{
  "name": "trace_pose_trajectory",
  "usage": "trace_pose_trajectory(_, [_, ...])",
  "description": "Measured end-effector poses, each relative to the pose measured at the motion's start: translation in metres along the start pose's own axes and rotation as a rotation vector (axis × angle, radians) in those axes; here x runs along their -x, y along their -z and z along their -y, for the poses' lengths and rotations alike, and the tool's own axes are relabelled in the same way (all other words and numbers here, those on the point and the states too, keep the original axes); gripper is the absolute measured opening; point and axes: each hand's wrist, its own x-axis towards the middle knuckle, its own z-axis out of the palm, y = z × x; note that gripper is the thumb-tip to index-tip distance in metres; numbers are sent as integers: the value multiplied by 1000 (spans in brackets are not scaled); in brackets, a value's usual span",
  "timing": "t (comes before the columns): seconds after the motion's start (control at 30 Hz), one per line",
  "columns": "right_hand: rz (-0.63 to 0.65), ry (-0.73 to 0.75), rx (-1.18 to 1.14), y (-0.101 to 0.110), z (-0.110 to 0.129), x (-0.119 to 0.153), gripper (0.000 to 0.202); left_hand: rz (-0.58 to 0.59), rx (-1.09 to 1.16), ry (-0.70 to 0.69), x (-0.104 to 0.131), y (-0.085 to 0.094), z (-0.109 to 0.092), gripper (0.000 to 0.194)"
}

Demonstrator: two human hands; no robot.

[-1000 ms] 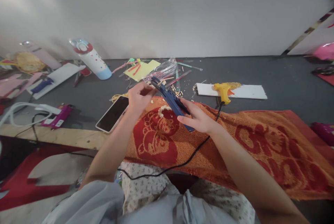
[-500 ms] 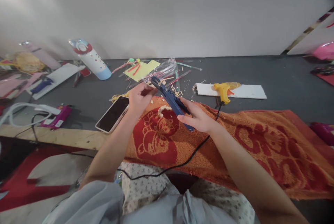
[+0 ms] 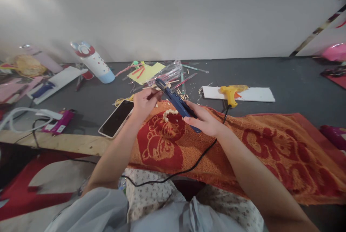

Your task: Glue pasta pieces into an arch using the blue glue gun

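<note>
My right hand (image 3: pixel 202 118) is wrapped round the handles of a blue hand cutter (image 3: pixel 177 104), held tilted above the towel with its head up and to the left. Close to that head, my left hand (image 3: pixel 146 102) is in a pinch on what looks like a thin pale stick (image 3: pixel 153 87), mostly hidden by the fingers. Below the cutter, a curved row of small pale pieces (image 3: pixel 167 115) lies on the orange and red towel (image 3: pixel 205 145). More short pale bits (image 3: pixel 184 97) are scattered on the table behind.
A phone (image 3: pixel 116 118) lies beside my left wrist. On the right, a yellow glue gun (image 3: pixel 231 94) rests on a white board (image 3: pixel 259 94), its black cord (image 3: pixel 200 158) crossing the towel. Clear plastic wrap (image 3: pixel 173 70), yellow paper (image 3: pixel 147 72) and a bottle (image 3: pixel 96 66) are farther back.
The blue cutter's handle end has risen slightly. Both hands keep nearly the same place; the rest of the scene looks unchanged apart from a slight camera shift.
</note>
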Motion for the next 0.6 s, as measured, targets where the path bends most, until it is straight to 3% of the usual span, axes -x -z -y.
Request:
trace_pose_trajectory(0.4, [10,-8,-32,-2,-8,0,73,33,-62,-40,0,3,0,25])
trace_pose_trajectory(0.6, [15,13,-3,-5,-6,-2,63,28,-146,-86,0,4,-2,27])
